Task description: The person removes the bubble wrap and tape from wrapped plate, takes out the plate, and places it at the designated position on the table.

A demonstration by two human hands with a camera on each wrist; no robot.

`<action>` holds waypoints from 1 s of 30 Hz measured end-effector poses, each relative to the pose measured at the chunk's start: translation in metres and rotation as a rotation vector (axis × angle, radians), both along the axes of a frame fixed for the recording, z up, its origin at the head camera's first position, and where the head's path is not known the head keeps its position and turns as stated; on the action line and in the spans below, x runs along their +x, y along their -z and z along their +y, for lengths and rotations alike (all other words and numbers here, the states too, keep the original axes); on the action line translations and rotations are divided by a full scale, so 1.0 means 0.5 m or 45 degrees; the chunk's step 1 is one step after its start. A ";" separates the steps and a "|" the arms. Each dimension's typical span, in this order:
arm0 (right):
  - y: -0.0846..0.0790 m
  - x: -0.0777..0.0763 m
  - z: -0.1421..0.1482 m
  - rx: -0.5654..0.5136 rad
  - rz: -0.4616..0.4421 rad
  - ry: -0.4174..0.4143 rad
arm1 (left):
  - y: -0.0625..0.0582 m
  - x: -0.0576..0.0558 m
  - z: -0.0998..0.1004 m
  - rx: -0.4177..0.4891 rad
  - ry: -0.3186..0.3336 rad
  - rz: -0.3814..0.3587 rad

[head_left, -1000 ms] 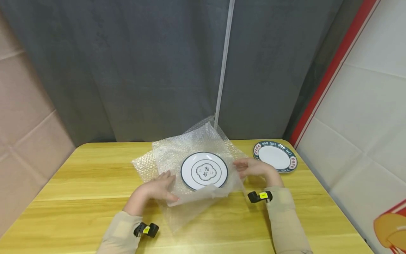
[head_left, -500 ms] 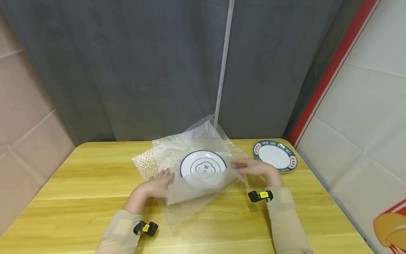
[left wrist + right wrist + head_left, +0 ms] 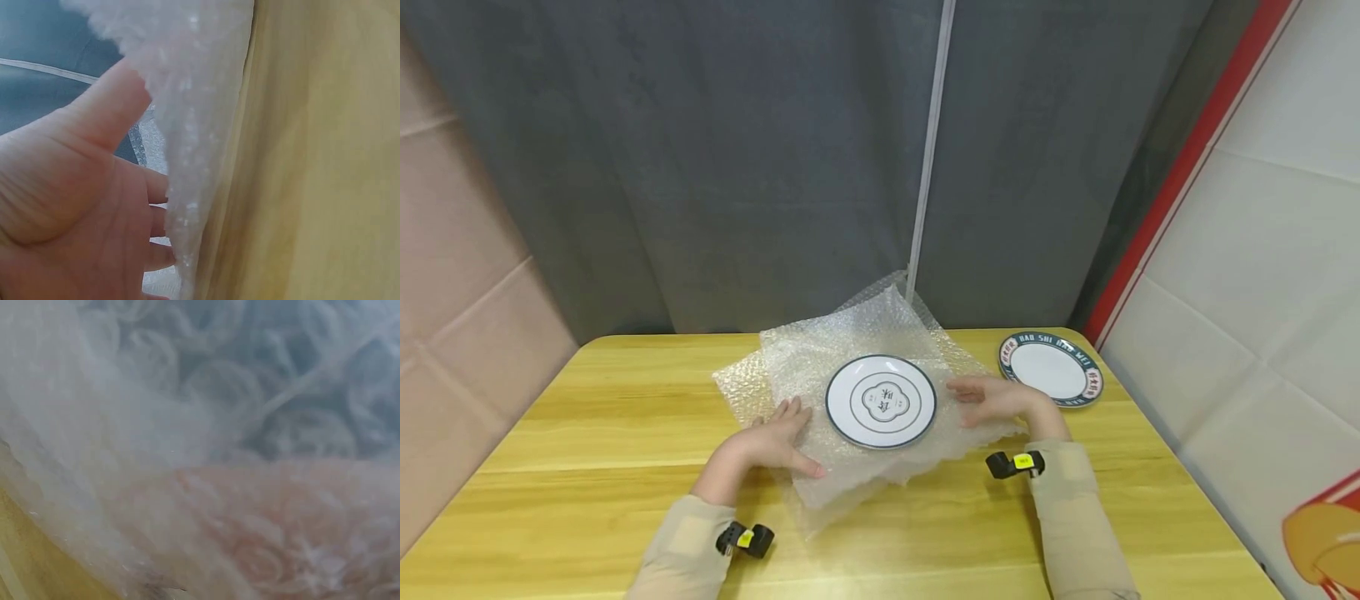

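A round white plate (image 3: 880, 432) with a dark rim, rings and printed characters lies face up on layered sheets of bubble wrap (image 3: 842, 337). At its left, my left hand (image 3: 775, 442) rests on the wrap, fingers spread and thumb pointing toward the plate's near side. The left wrist view shows the wrap's edge (image 3: 194, 144) crossing in front of that hand's fingertips. To the right of the plate is my right hand (image 3: 992, 398), fingers loosely bent over the wrap's right side. In the right wrist view, wrap (image 3: 219, 387) fills the near field and blurs the hand (image 3: 294, 519).
A second plate (image 3: 1052, 372), with a green lettered rim, sits at the back right beyond my right hand. The wooden table (image 3: 625, 400) backs onto a grey curtain (image 3: 775, 167). A white wall panel (image 3: 1240, 292) flanks the right edge.
Half a second ago a near flap of bubble wrap covered the plate's front half. It has since dropped back toward me, baring the whole plate. Both hands stay almost in place.
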State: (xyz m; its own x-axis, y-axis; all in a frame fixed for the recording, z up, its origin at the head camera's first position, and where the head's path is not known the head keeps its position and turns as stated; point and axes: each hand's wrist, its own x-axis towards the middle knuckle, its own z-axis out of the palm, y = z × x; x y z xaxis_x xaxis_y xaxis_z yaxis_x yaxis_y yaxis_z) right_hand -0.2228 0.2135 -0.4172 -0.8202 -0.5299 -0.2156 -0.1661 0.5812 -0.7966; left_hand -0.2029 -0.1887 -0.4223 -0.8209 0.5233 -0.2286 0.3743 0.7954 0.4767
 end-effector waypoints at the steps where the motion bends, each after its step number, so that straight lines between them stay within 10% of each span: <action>1: 0.001 0.000 0.000 0.012 0.019 -0.013 | 0.000 0.000 0.000 -0.001 0.002 0.005; 7: 0.009 -0.002 0.001 0.187 0.173 -0.071 | 0.004 0.000 0.007 -0.008 -0.020 0.005; 30: 0.053 0.035 -0.005 0.225 0.156 -0.071 | 0.024 0.001 0.022 -0.046 -0.079 0.047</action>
State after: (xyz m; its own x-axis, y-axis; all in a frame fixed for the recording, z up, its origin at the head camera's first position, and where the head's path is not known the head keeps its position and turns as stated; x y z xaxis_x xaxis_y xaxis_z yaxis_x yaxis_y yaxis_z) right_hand -0.2056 0.2108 -0.4436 -0.8162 -0.5383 -0.2100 -0.2912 0.6971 -0.6552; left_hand -0.2025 -0.1774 -0.4345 -0.8596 0.4634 -0.2154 0.3408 0.8339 0.4342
